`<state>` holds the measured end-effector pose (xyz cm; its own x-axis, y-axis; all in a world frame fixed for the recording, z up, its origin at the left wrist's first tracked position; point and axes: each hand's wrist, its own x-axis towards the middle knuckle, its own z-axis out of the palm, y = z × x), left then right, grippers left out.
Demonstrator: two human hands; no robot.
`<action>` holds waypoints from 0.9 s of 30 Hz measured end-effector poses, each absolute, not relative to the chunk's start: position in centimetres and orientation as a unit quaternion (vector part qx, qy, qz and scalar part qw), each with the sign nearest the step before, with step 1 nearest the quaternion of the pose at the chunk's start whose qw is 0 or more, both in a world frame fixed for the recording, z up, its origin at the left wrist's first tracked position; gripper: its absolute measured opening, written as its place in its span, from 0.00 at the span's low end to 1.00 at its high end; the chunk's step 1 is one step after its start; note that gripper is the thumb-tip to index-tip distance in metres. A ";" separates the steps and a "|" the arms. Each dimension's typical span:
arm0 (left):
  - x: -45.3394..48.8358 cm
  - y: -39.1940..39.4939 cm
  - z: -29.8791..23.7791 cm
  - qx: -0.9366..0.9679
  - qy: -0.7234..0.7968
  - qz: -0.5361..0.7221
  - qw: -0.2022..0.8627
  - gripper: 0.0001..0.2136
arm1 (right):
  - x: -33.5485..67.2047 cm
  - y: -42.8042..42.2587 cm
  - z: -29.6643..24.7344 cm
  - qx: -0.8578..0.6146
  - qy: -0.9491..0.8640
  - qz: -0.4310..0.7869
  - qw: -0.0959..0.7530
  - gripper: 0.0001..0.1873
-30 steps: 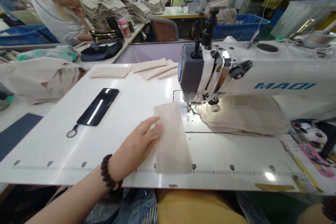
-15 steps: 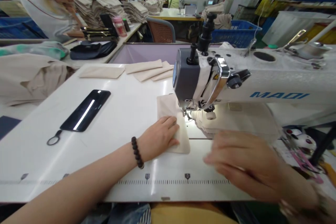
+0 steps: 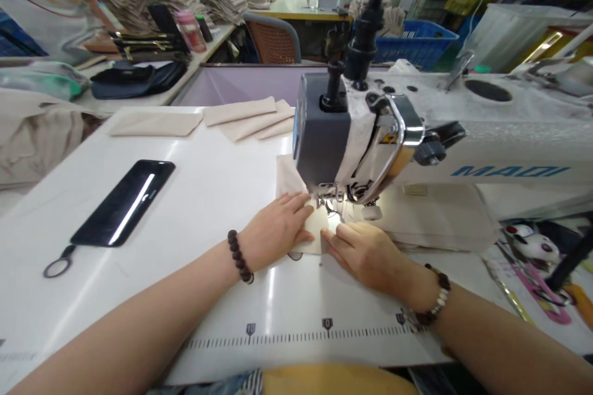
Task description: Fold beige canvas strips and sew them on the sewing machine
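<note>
A small beige fabric piece [image 3: 315,237] lies under the sewing machine head [image 3: 324,129], its front end by the needle and presser foot [image 3: 330,205]. My left hand [image 3: 280,228] rests flat on its left side, fingers stretched toward the needle. At the fabric's right edge, my right hand [image 3: 365,253] has its fingers drawn together, with thumb and forefinger at the edge. Part of the fabric [image 3: 288,174] shows beyond my left fingers; the machine head hides some of it. Right of the needle, a stack of beige fabric pieces [image 3: 435,216] lies beneath the machine arm.
A black phone [image 3: 125,203] with a ring strap lies on the left of the white table [image 3: 208,179]. Folded beige pieces [image 3: 250,117] lie at the back. Scissors with pink handles [image 3: 542,290] are at the right. Another person's arm [image 3: 88,0] is at upper left.
My right hand has moved left and forward to the fabric's right edge. My left hand stays on the fabric. The view has shifted slightly, and the fabric sits a little further under the machine.
</note>
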<state>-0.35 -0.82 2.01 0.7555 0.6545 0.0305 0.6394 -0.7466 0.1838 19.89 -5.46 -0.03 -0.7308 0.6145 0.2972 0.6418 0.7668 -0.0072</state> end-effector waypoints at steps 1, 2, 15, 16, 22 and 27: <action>-0.4 -0.8 1.9 0.934 0.345 0.050 0.082 0.15 | 19.8 -5.4 0.0 -0.342 -0.928 -0.047 0.143 0.11; -0.5 -0.7 1.9 0.934 0.344 0.052 0.083 0.15 | 19.8 -5.4 0.0 -0.346 -0.926 -0.046 0.142 0.12; -0.6 0.3 1.7 0.933 0.340 0.044 0.109 0.19 | 19.3 -5.3 -0.2 -0.376 -0.914 -0.057 0.143 0.13; -0.6 0.3 1.7 0.933 0.341 0.043 0.110 0.19 | 19.3 -5.3 -0.2 -0.376 -0.914 -0.055 0.141 0.13; -0.8 0.5 1.3 0.932 0.342 0.043 0.110 0.20 | 19.1 -5.1 -0.3 -0.380 -0.914 -0.055 0.133 0.12; -0.8 0.6 1.3 0.939 0.325 0.072 0.082 0.14 | 19.1 -5.1 -0.2 -0.384 -0.911 -0.055 0.143 0.16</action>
